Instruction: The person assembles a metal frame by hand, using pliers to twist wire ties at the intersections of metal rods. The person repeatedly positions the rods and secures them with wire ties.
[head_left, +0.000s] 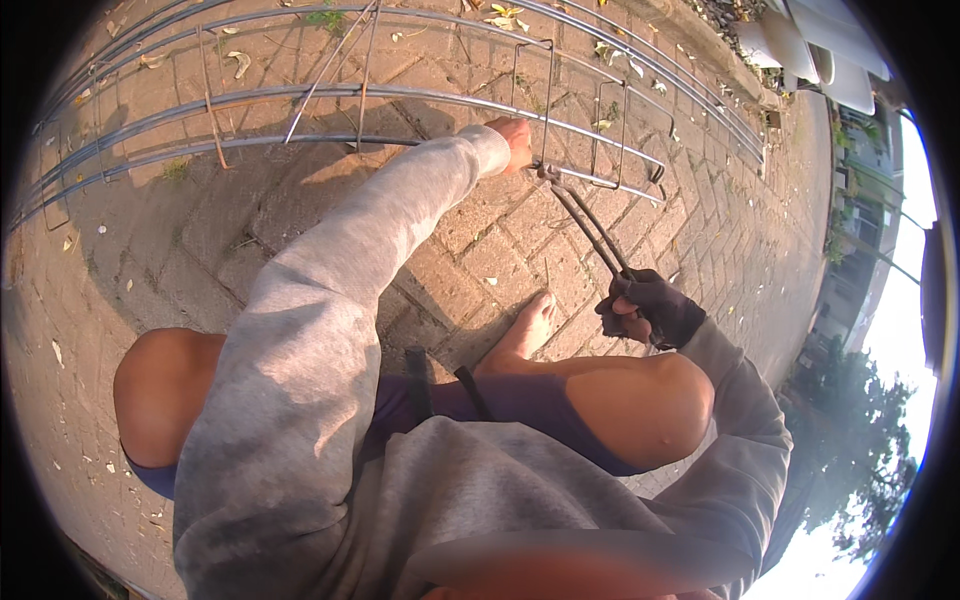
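Note:
A long cage of steel reinforcing bars (430, 93) lies across the far side of the ground, with thin square stirrups (624, 130) around its bars. My left hand (515, 145), bare, is closed around the cage's nearest side, close to a stirrup; the sleeve and wrist partly hide its fingers. In a dark fingerless glove, my right hand (645, 308) grips the handles of long pincers (590, 228). The pincers' jaws meet the near bar just right of my left hand. Whether they bite on a tie wire is too small to tell.
Paving bricks (500, 240) cover the ground, with dry leaves scattered about. My bare foot (528, 325) rests below the pincers, between my bent knees. More long bars (690, 90) run along the far side near a kerb. White rounded objects (815, 50) stand at the far right.

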